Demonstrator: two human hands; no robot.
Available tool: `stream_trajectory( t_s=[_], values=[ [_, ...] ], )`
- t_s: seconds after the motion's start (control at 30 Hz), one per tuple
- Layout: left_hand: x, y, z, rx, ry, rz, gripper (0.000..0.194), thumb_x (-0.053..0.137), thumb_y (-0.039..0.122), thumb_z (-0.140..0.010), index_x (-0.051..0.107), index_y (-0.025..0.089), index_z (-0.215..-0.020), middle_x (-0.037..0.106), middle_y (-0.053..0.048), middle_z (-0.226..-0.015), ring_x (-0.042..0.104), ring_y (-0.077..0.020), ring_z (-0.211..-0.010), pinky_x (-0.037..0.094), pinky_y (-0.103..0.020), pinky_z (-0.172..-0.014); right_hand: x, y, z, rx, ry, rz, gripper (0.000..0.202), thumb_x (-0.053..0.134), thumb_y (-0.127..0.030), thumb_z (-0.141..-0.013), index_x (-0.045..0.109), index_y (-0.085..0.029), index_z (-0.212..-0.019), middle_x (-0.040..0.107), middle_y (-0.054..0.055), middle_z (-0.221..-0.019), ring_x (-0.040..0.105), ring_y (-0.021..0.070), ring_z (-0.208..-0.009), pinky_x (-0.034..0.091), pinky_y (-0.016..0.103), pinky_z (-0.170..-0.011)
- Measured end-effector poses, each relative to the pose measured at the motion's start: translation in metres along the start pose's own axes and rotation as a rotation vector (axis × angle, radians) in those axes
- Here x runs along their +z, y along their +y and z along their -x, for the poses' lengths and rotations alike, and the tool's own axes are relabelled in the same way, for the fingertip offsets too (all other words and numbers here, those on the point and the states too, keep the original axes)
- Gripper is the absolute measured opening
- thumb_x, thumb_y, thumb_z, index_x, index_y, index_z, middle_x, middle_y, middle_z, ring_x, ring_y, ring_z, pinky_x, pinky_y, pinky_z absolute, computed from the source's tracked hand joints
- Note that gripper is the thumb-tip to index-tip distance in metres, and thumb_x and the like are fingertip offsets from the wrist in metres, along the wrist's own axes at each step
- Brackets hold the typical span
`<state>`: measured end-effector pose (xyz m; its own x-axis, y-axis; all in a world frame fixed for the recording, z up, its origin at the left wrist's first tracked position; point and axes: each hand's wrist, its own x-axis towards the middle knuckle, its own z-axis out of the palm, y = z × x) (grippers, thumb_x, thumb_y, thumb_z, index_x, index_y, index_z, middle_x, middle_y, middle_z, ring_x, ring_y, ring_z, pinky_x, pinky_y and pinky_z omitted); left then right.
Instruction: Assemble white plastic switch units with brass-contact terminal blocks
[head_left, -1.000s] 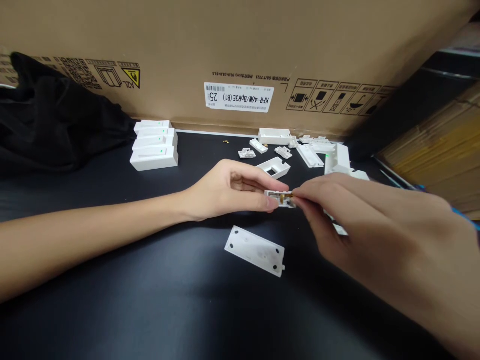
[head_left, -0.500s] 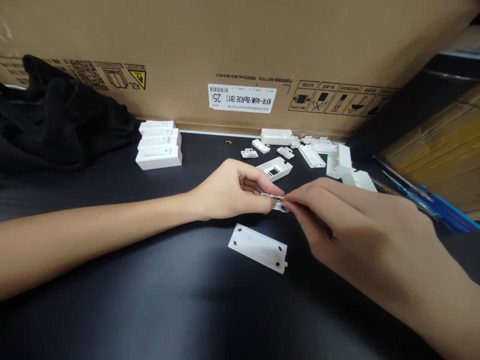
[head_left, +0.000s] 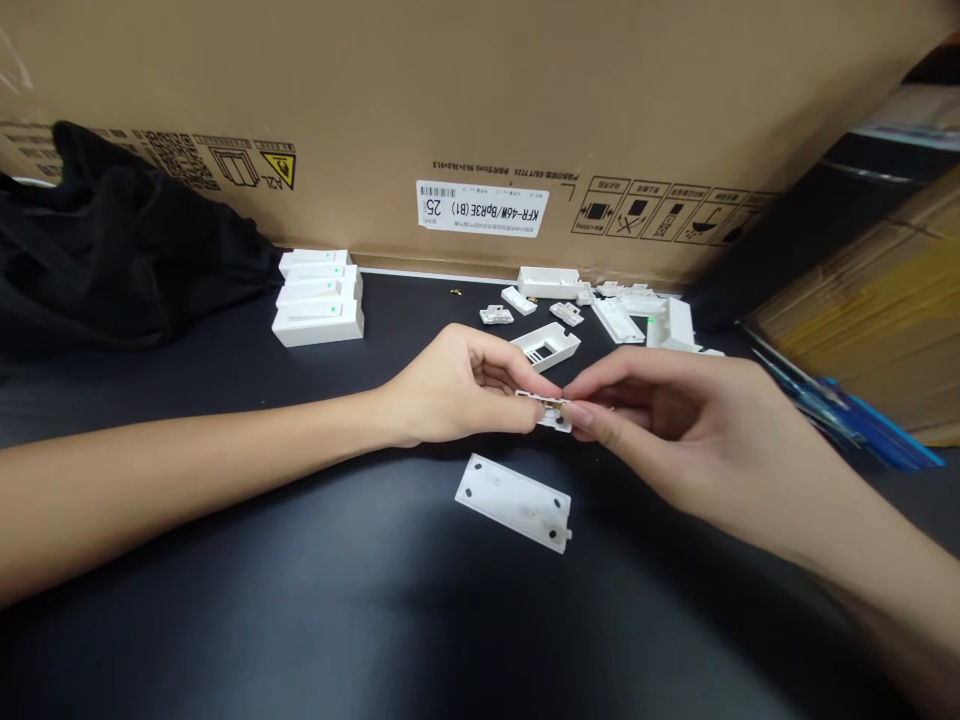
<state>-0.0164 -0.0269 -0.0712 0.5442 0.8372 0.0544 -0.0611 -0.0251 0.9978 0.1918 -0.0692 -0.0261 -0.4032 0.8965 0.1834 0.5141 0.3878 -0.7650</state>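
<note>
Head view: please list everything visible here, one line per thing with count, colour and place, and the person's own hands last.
small part: one, white with a brass bit, pinched between both hands above the table
flat plate: one, white with dark holes, lying just below the hands
open shell: one, white, behind the hands
finished units: about four, white with green dots, rowed at back left
loose pieces: a scatter, white, back right
cardboard box: one, brown with a white label, along the back
cloth: one, black, far left
table: black
left hand: grip on the small part
right hand: grip on the small part
</note>
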Motion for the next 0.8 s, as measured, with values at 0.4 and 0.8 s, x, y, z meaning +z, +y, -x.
stream_trajectory(
  t_s=[0.4,0.8],
  values=[
    [0.001,0.004,0.002,-0.028,-0.050,0.075,0.018,0.085,0.009,-0.065,0.080,0.013,-0.082,0.076,-0.003,-0.070,0.071,-0.0125,-0.063,0.058,-0.020,-0.063,0.000,0.000,-0.004,0.084,-0.033,-0.210,0.023,0.088,-0.038,-0.073,0.074,-0.020,-0.075,0.074,0.004,-0.070,0.068,0.0179,-0.059,0.054,0.025,-0.048],
    [-0.005,-0.004,-0.002,-0.059,-0.028,0.221,0.027,0.091,0.024,-0.072,0.066,0.012,-0.074,0.077,-0.006,-0.080,0.068,-0.0096,-0.066,0.055,-0.021,-0.064,-0.045,0.013,-0.002,0.028,0.243,0.286,0.016,0.069,-0.035,-0.089,0.072,-0.020,-0.084,0.074,0.003,-0.072,0.068,0.0178,-0.061,0.049,0.027,-0.053]
  ],
)
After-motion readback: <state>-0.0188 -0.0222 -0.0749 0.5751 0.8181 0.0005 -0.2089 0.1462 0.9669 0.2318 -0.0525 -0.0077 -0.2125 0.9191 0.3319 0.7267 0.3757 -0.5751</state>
